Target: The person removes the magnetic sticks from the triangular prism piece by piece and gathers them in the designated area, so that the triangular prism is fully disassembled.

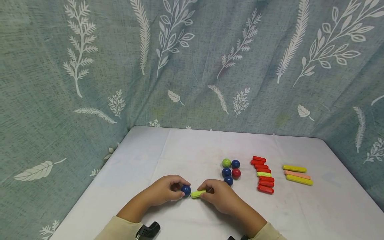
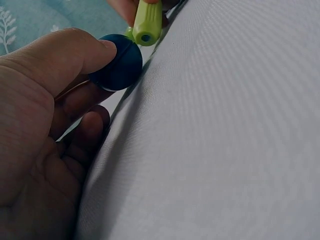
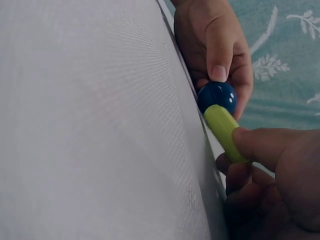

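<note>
My left hand (image 1: pixel 166 190) pinches a glossy dark blue ball (image 1: pixel 186 190) between thumb and fingers, low over the white tabletop. Just to its right, my right hand (image 1: pixel 220 196) grips a short lime-green rod (image 1: pixel 198 193) by one end. The rod's free end points at the ball, with a narrow gap between them in the head view. In the left wrist view, a small round hole shows in the end face of the green rod (image 2: pixel 148 25), close by the blue ball (image 2: pixel 117 62). The right wrist view has the rod (image 3: pixel 223 131) overlapping the lower edge of the ball (image 3: pixel 218 96).
Beyond my right hand stand several balls: a green ball (image 1: pixel 226 162), a red ball (image 1: pixel 236 173) and blue ones. Further right lies a column of short red rods (image 1: pixel 265 189) with one green among them. Longer yellow rods (image 1: pixel 299 180) flank a peach rod (image 1: pixel 297 174).
</note>
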Demonstrator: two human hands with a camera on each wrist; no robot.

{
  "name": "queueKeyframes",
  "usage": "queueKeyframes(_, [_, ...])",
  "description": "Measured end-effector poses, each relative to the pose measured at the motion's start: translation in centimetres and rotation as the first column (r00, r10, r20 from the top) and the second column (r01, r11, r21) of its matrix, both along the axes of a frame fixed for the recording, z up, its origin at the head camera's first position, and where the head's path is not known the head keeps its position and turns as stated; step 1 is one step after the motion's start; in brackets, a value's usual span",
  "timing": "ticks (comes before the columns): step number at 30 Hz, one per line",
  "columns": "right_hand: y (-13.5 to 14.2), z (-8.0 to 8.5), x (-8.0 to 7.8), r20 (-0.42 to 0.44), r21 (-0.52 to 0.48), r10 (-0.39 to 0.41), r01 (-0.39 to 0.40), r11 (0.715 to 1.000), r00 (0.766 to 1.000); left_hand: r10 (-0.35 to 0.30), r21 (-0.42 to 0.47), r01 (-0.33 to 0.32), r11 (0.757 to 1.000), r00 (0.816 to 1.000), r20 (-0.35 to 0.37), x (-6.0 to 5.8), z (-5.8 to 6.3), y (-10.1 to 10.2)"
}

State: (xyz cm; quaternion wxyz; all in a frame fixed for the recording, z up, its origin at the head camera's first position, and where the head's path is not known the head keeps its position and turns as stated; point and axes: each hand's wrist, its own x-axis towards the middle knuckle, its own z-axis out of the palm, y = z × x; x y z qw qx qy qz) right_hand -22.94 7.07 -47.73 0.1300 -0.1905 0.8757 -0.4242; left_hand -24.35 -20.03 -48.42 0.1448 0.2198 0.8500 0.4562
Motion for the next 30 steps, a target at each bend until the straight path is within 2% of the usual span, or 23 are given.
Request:
queueKeyframes(5, [0.2,0.2,0.0,0.021,-0.007,-0.002,0.003,1.000,1.000,0.005,0.011,-0.005,1.000,1.000,0.011,0.0,0.0,0.0])
queueKeyframes(10, [0.7,0.7,-0.2,0.075,-0.057,-0.013,0.017,0.998,0.997,0.000,-0.004,0.000,1.000,1.000,0.000,0.0,0.0,0.0])
queueKeyframes(14, [1.6,1.5,-0.4,0.050,-0.082,-0.031,0.035,0.996,0.998,-0.003,-0.022,0.002,1.000,1.000,-0.017,-0.1,0.0,0.0])
queueKeyframes(19, [3.1,2.6,-1.0,0.007,-0.090,-0.150,0.150,0.985,0.989,0.007,-0.037,-0.007,0.999,1.000,-0.018,-0.1,0.0,0.1])
queueKeyframes(24, [5.3,3.5,-2.3,-0.014,-0.088,-0.298,0.296,0.951,0.955,0.011,-0.031,-0.011,0.999,1.000,-0.006,-0.1,0.0,0.2])
queueKeyframes(30, [8.6,4.3,-4.0,-0.004,-0.059,-0.369,0.368,0.928,0.930,0.001,-0.020,-0.001,1.000,1.000,0.006,-0.1,-0.2,0.1])
